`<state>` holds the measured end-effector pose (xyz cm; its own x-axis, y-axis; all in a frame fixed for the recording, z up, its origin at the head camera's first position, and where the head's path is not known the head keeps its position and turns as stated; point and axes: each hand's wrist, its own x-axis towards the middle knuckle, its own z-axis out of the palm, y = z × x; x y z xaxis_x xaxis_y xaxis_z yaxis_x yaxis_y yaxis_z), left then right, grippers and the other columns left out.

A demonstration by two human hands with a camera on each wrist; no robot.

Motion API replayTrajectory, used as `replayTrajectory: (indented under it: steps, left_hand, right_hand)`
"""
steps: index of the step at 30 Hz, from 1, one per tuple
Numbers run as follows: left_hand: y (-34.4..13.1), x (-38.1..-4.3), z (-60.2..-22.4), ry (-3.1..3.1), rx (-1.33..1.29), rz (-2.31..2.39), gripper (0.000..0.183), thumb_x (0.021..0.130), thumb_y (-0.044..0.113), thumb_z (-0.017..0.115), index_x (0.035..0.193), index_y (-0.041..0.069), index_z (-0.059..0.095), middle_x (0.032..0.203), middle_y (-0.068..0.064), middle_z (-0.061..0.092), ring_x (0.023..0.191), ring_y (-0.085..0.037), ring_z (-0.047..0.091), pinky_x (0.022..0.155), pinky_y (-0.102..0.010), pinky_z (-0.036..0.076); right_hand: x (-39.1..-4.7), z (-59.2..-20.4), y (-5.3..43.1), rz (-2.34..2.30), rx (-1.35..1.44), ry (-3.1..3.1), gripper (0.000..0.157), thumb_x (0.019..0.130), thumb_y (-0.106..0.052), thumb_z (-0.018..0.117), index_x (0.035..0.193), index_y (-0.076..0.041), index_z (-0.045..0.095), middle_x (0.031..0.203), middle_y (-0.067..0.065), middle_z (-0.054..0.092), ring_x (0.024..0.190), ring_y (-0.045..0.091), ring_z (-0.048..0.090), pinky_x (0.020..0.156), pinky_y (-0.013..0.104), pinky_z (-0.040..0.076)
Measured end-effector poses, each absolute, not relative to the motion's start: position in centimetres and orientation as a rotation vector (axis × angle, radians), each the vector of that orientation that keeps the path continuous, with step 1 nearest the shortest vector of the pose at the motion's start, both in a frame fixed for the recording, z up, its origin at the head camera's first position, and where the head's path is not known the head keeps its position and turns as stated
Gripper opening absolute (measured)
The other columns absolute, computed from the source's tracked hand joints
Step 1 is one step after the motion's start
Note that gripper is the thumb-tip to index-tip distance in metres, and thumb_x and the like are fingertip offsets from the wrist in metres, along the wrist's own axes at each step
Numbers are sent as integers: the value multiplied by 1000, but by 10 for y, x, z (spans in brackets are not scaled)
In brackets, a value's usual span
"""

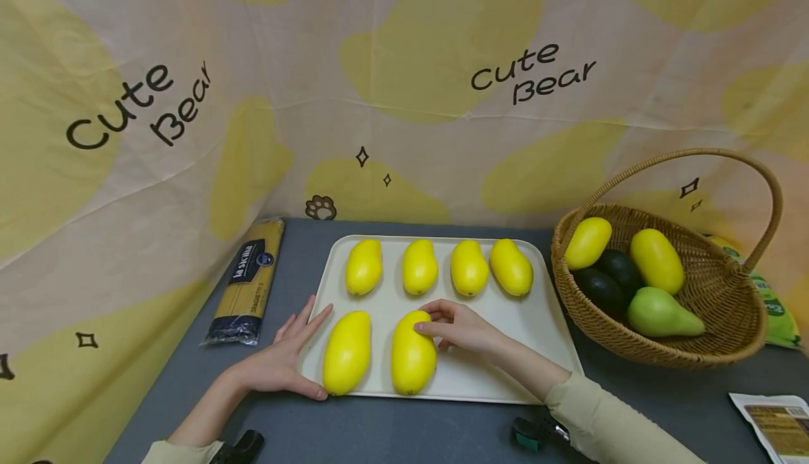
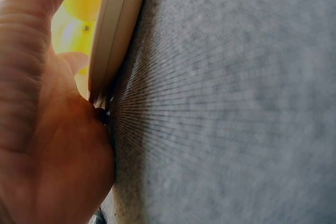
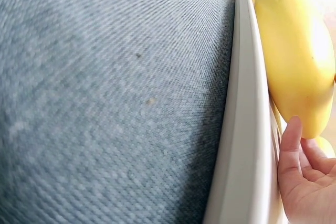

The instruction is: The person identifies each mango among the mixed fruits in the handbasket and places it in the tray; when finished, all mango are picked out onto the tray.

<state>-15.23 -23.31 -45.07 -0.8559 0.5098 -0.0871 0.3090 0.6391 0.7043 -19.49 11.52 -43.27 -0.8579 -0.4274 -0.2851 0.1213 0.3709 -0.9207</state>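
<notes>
On a white rectangular tray [image 1: 493, 380] lie yellow mangoes in two rows. Several sit in the back row, one of them this mango [image 1: 364, 267]. Two are in front: a left mango [image 1: 347, 353] and a right mango [image 1: 413, 353]. My right hand [image 1: 464, 327] holds the upper right end of the right front mango, thumb on top and fingers curved at its far side; the right wrist view shows the thumb against that mango [image 3: 296, 51]. My left hand [image 1: 284, 359] spreads its fingers along the tray's left edge, its thumb beside the left front mango's lower end.
A wicker basket [image 1: 733, 323] at right holds two mangoes, two dark avocados and a green pear [image 1: 663, 312]. A spaghetti pack [image 1: 246, 281] lies left of the tray. A green packet [image 1: 780, 316] is behind the basket, and a flat pouch [image 1: 777, 425] lies at front right.
</notes>
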Motion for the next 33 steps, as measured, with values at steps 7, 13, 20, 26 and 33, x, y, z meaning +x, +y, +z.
replayTrajectory:
  steps: [7,13,20,26,33]
  left_hand:
    - [-233,-153,-452,2579,655,1037,125,64,46,87,158,18,9,158,-24,-17,139,-54,-14,104,-70,-5]
    - [-233,-153,-451,2574,656,1044,125,64,46,87,158,17,10,159,-23,-17,139,-54,-15,104,-70,-6]
    - [-233,-153,-451,2573,649,1035,125,65,46,87,158,17,10,158,-24,-17,138,-54,-15,104,-70,-5]
    - [-231,-153,-451,2573,633,1032,125,64,46,87,158,16,11,158,-23,-18,137,-56,-15,103,-72,-5]
    - [-231,-153,-451,2576,636,1028,125,64,46,87,158,18,11,158,-24,-18,138,-55,-14,104,-71,-4]
  right_hand:
    - [-196,-433,115,-1505,-263,2149,49,89,-37,71,124,-6,58,105,6,61,75,18,58,66,28,50]
    - [-195,-432,116,-1514,-261,2163,50,89,-37,70,125,-5,58,107,7,62,79,18,58,68,30,52]
    - [-189,-427,121,-1656,-200,2214,36,90,-29,70,117,-6,63,104,5,65,83,21,58,66,30,52]
    - [-182,-409,142,-1750,-243,2217,26,95,-21,63,108,1,63,100,15,64,87,27,57,72,31,51]
    - [-172,-367,182,-1692,-373,2231,31,97,-21,62,112,5,58,99,11,64,89,30,57,74,30,52]
